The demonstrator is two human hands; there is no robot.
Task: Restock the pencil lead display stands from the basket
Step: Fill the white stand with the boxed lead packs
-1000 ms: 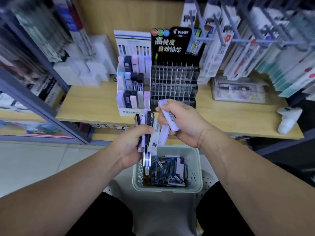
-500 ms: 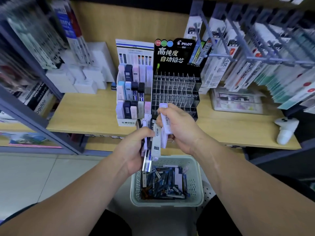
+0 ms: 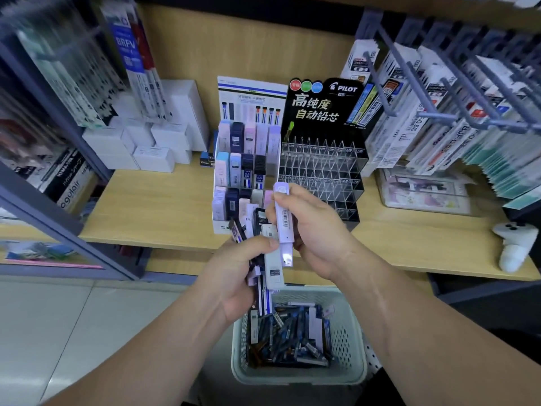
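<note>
Head view: left hand (image 3: 234,275) fingers grip bundled lead cases (image 3: 273,273), right hand (image 3: 319,238) fingers pinch a lilac case (image 3: 283,218), partly hiding the white stand (image 3: 220,227).

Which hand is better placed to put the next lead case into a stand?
Probably the right hand: it holds a single lilac case, while the left hand grips a whole bundle.

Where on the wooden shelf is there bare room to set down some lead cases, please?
Bare wood: left of the white stand, before the white boxes; and between the Pilot rack and the white controller. Crowded behind, under the hanging packs.
</note>
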